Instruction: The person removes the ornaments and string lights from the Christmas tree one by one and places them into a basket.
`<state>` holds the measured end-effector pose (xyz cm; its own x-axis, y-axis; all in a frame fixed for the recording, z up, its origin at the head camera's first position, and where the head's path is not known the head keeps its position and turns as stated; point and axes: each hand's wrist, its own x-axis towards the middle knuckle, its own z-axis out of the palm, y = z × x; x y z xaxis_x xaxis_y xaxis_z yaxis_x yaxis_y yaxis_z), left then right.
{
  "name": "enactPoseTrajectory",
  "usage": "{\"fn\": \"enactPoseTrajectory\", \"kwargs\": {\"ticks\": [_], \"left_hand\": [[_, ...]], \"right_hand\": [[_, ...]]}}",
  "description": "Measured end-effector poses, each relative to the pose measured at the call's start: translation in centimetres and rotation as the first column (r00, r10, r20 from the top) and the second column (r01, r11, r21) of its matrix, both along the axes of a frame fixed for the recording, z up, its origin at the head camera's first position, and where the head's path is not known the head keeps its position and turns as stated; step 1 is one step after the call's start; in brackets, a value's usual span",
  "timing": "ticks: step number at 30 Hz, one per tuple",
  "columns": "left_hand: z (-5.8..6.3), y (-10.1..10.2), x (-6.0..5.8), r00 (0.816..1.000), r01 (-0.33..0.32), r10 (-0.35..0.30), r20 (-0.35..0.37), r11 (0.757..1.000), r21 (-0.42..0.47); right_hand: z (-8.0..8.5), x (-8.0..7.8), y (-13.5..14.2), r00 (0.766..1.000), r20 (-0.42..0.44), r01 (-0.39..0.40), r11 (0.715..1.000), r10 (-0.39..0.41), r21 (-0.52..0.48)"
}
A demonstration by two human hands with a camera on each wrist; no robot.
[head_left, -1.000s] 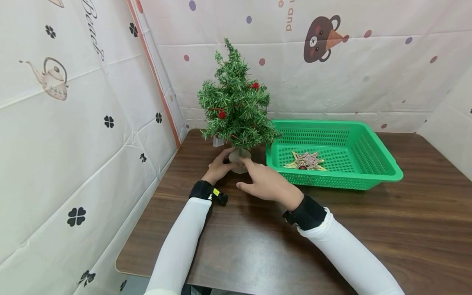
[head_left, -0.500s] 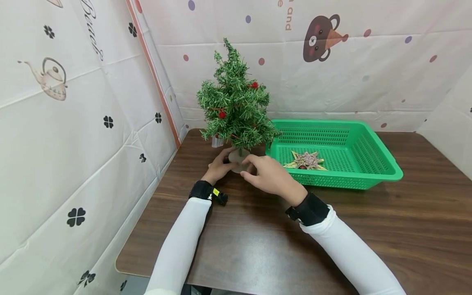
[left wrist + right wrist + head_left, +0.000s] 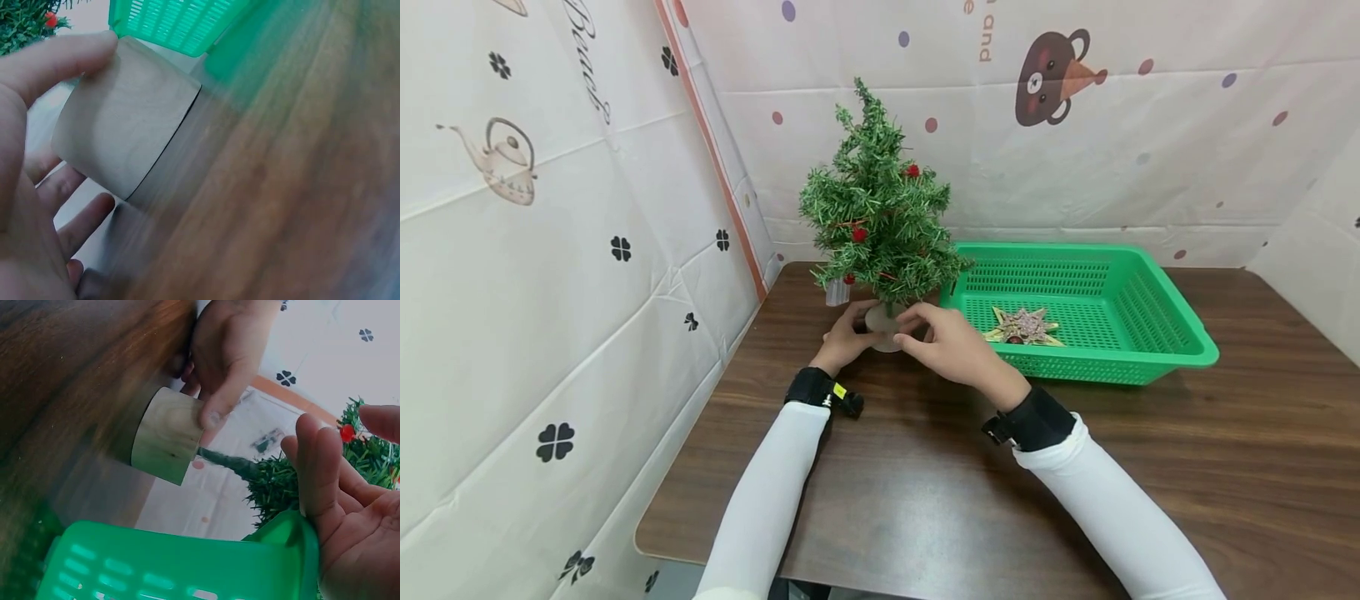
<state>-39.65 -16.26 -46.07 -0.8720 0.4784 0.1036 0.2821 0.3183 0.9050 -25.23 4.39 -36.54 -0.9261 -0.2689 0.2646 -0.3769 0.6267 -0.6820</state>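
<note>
A small artificial Christmas tree (image 3: 880, 208) with red ornaments stands upright on the table, on a round pale wooden base (image 3: 137, 112). My left hand (image 3: 846, 337) grips this base from the left, thumb across its near side, as the left wrist view shows. My right hand (image 3: 958, 350) is just right of the base, thumb and fingers loosely bent and holding nothing. In the right wrist view, a gap separates its fingers (image 3: 319, 462) from the base, and they come close to the lower branches. A clear plastic piece (image 3: 837, 292) hangs under the left branches.
A green plastic basket (image 3: 1150, 364) stands right behind my right hand, close to the tree. Inside lies a glittery star ornament (image 3: 1026, 327) with gold points. Patterned white sheets (image 3: 1135, 150) rise behind and along the left edge of the wooden table (image 3: 910, 517).
The tree has turned slightly, its front red ornament shifting right and the clear piece left. My right hand has drawn back from the base, then come near again. My left hand stays.
</note>
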Motion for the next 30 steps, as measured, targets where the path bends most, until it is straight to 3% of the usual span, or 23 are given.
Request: {"fn": "enactPoseTrajectory", "kwargs": {"ticks": [6, 12, 13, 15, 18, 20, 30], "left_hand": [[-0.1, -0.1, 0.0, 0.999, 0.039, -0.039, 0.017, 0.999, -0.003], [0.5, -0.1, 0.5, 0.999, 0.037, -0.036, 0.028, 0.999, -0.024], [1.0, -0.2, 0.8, 0.999, 0.041, -0.040, 0.034, 0.999, -0.028], [1.0, -0.1, 0.7, 0.999, 0.038, -0.038, 0.022, 0.999, -0.030], [0.9, -0.1, 0.6, 0.999, 0.032, -0.032, 0.021, 0.999, -0.031], [-0.1, 0.0, -0.1, 1.000, 0.016, -0.016, 0.005, 1.000, -0.024], [-0.1, 0.2, -0.1, 1.000, -0.017, 0.017, -0.012, 0.998, -0.063]], "right_hand": [[0.1, -0.2, 0.5, 0.991, 0.134, 0.018, 0.995, -0.004, -0.102], [0.1, -0.6, 0.7, 0.981, 0.189, -0.004, 0.988, 0.034, -0.156], [0.1, -0.6, 0.8, 0.980, 0.195, -0.007, 0.987, 0.039, -0.163], [0.2, -0.7, 0.8, 0.978, 0.204, -0.008, 0.985, 0.044, -0.172], [0.3, -0.7, 0.9, 0.977, 0.210, -0.007, 0.985, 0.044, -0.170], [0.4, -0.6, 0.9, 0.977, 0.208, -0.009, 0.985, 0.045, -0.171], [0.2, -0.6, 1.0, 0.981, 0.184, -0.028, 0.983, 0.062, -0.182]]}}
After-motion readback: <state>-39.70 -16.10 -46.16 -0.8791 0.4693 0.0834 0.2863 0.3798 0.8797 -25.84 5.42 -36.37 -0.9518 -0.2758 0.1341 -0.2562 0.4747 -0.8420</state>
